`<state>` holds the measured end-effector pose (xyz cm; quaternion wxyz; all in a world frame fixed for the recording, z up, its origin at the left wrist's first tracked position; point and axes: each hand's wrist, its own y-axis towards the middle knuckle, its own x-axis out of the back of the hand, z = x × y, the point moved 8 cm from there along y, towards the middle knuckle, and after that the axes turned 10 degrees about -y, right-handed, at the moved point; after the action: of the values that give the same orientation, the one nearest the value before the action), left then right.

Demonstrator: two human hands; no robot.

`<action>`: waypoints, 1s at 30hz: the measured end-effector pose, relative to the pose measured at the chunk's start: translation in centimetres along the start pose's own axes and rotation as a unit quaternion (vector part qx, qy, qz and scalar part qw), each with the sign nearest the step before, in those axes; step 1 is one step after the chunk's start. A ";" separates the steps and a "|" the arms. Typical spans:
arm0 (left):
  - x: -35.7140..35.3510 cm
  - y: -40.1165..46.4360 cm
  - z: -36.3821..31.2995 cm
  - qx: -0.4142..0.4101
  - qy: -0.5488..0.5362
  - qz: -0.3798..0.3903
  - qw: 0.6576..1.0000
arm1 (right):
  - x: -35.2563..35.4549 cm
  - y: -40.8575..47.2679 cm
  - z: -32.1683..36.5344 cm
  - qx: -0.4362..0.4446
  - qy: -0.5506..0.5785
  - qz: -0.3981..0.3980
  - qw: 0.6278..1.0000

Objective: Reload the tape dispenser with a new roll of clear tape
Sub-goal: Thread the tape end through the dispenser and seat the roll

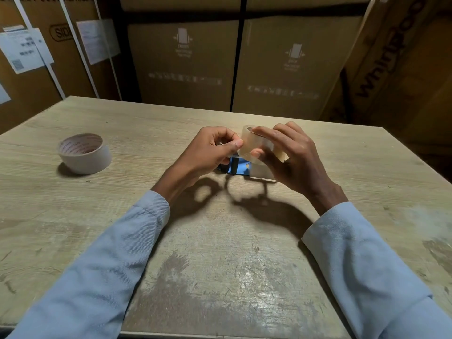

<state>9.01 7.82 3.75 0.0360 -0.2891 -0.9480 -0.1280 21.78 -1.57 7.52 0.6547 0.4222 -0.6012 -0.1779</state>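
A roll of clear tape is held above the middle of the table, gripped from the right by my right hand, whose fingers curl over its top and side. My left hand pinches the loose end of the tape at the roll's left side between thumb and forefinger. Below and behind both hands lies the blue tape dispenser with black rollers, mostly hidden by my hands and the roll.
A second, beige roll of tape lies flat on the wooden table at the left. Large cardboard boxes stand close behind the table's far edge.
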 end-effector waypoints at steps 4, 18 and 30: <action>-0.4 -0.2 -0.3 -0.001 -0.022 0.012 1.000 | 0.1 -0.1 -0.3 0.005 -0.001 -0.004 1.000; 1.6 0.0 0.4 0.026 0.079 -0.073 0.994 | 0.0 -0.4 -0.7 0.025 -0.031 0.001 0.999; 0.5 -0.2 -0.2 -0.007 0.026 -0.016 1.000 | -0.1 -0.6 -1.0 0.010 0.000 -0.003 1.000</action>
<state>8.53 7.91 3.96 0.0563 -0.2705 -0.9505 -0.1423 22.83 -1.49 7.05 0.6497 0.4306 -0.6018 -0.1740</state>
